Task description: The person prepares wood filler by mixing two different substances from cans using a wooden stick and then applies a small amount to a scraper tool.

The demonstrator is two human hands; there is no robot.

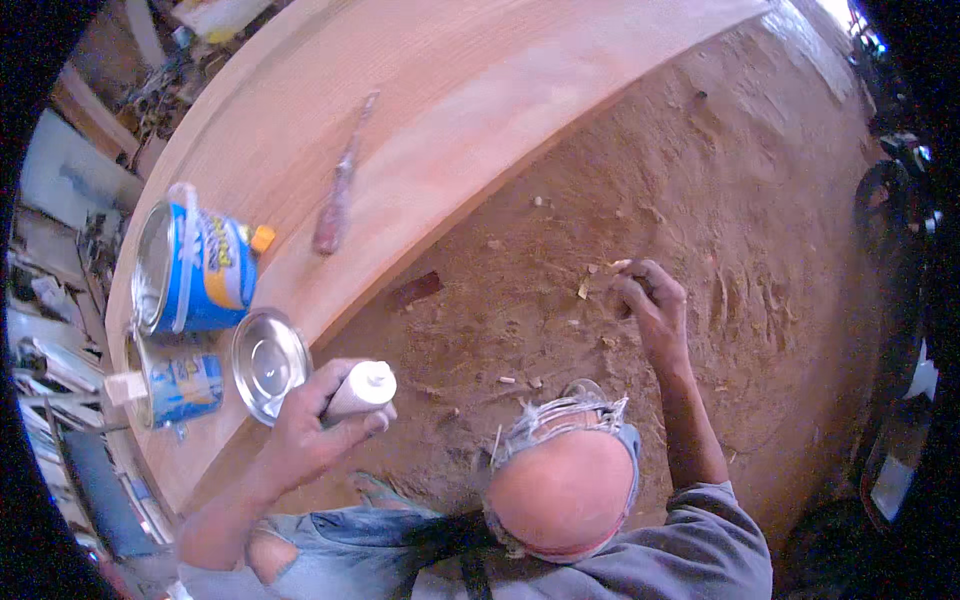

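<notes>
My left hand [311, 431] is wrapped around a white plastic bottle or tube [367, 386], its narrow capped end facing up. Just beyond the knuckles lies a round, shiny metal lid [264, 360] at the edge of a broad wooden panel [450, 150]. My right hand [652, 304] reaches low over the dusty ground [750, 262], thumb and forefinger drawn close together. Something pale shows at those fingertips, too blurred to name. Small chips [583, 286] lie beside them. My bent knee [562, 487] pokes through torn jeans between the two arms.
On the panel stand a blue paint can [217, 277] with a handle and a smaller blue-labelled tin [184, 382] with a wooden piece [126, 388] at its mouth. An orange cap [262, 238] and a slim red-handled tool [334, 214] are nearby. Boards [71, 172] clutter the left.
</notes>
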